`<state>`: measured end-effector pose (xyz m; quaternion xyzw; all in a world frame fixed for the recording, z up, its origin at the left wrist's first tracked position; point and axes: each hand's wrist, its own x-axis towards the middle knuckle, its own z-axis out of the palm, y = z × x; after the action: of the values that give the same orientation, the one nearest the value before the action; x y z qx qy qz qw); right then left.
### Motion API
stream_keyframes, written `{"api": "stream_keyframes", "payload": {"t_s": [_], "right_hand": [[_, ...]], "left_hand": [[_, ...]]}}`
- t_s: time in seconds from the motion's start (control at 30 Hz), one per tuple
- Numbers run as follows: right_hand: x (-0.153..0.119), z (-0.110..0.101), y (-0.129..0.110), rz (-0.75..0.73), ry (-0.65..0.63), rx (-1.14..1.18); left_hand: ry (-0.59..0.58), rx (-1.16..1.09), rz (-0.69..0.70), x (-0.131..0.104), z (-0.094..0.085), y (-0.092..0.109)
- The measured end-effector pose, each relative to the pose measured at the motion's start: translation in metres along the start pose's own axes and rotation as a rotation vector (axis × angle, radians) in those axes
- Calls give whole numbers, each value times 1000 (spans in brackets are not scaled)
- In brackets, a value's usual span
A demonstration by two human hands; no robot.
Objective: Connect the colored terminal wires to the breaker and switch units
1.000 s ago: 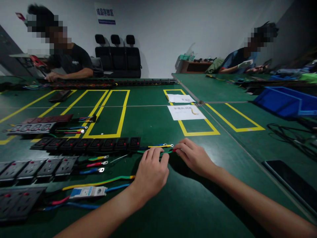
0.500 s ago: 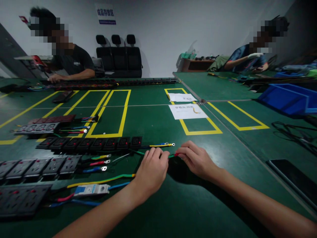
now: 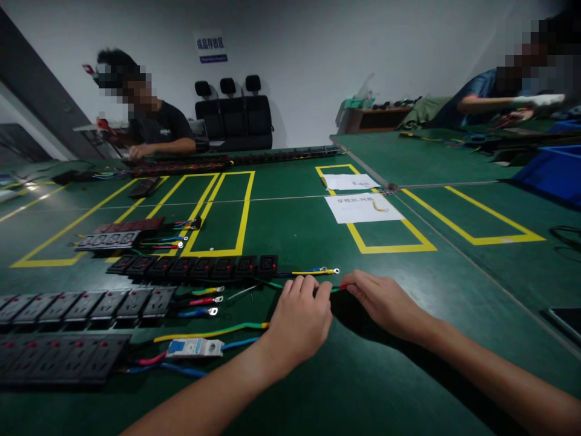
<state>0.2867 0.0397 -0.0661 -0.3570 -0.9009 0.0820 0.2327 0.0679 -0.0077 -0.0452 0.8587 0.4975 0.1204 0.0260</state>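
A thin green wire (image 3: 336, 289) runs from the row of black socket modules (image 3: 184, 266) into my left hand (image 3: 303, 318), whose fingers curl over it. Its red end (image 3: 344, 287) is pinched between the fingertips of my right hand (image 3: 385, 301). A short stretch of the wire shows between the two hands. Just beyond my left hand lie yellow and blue leads with ring terminals (image 3: 336, 271). Beside my left forearm is a small white and blue circuit breaker (image 3: 195, 347) with wires at both ends. My palms hide the rest of my grip.
More socket strips (image 3: 97, 307) with lugged wires lie at left. Two paper sheets (image 3: 363, 209) sit on the yellow-taped green table (image 3: 290, 230). A blue bin (image 3: 551, 178) stands at right. One co-worker (image 3: 167, 127) sits at the far left, another (image 3: 481, 100) at the far right.
The whole view has shifted, so the table and both hands appear further right. My hands keep the same grip on the wire. The right co-worker's gloved hand has moved.
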Motion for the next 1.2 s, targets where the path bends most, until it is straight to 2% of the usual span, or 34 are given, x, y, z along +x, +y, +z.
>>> {"api": "stream_keyframes", "payload": {"t_s": [0.3,0.63,1.2], "right_hand": [[0,1,0,-2,18,-18],[0,-5,-2,-66,-39,27],[1,-5,-3,-45,0,60]], "left_hand": [[6,-3,8,0,0,-1],[8,1,10,1,1,-1],[1,1,16,1,-2,0]]}}
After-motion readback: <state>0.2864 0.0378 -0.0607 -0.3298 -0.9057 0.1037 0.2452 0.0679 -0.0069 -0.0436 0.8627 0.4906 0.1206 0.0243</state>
